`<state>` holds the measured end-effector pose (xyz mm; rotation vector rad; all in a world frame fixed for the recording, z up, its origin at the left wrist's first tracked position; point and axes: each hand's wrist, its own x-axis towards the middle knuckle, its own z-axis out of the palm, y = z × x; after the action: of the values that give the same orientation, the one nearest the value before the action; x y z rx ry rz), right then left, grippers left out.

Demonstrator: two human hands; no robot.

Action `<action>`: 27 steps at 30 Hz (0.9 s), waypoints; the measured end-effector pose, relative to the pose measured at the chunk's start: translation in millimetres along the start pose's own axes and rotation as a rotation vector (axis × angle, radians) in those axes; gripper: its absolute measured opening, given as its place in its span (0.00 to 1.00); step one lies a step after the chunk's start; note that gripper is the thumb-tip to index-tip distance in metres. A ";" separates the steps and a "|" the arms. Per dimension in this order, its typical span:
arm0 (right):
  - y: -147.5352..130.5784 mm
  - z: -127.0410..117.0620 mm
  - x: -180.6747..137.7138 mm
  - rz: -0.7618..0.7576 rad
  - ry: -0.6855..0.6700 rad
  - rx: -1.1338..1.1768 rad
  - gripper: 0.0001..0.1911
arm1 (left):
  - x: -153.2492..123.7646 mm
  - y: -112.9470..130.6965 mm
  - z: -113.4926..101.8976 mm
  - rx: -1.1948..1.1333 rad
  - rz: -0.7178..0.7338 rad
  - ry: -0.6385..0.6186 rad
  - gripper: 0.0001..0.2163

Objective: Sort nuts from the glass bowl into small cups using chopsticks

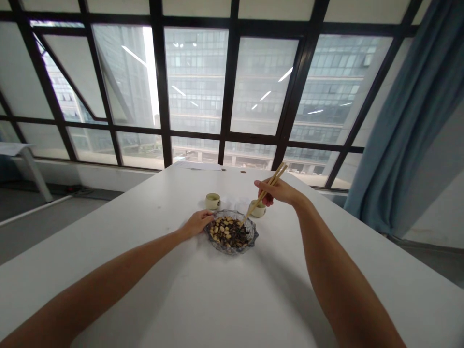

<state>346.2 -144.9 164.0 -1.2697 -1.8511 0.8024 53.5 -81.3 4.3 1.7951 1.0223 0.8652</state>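
Observation:
A clear glass bowl [253,237] with a scalloped rim stands on the white table, holding a mix of dark seeds [237,238] and larger pale seeds or nuts [224,227]. At its left side, my left hand [197,223] grips the rim. My right hand [278,191], above and to the right of the bowl, is closed around a pair of wooden chopsticks [258,199]. Their lower tips reach down into the bowl among the seeds; whether they pinch anything is too small to tell.
Behind the bowl stand two small pale green cups, the left cup [212,202] and the right cup [258,211], which is partly hidden by my right hand. White paper [199,166] lies at the far end of the table [174,290]. A blue curtain [402,125] hangs at right.

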 end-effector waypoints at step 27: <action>22.1 -0.8 2.0 0.024 -0.062 -0.146 0.28 | -8.7 -0.5 -4.6 0.144 0.204 0.039 0.20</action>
<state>357.1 -136.0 146.8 -1.3738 -1.9770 0.7379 45.7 -87.4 4.3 2.0383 0.9581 0.9748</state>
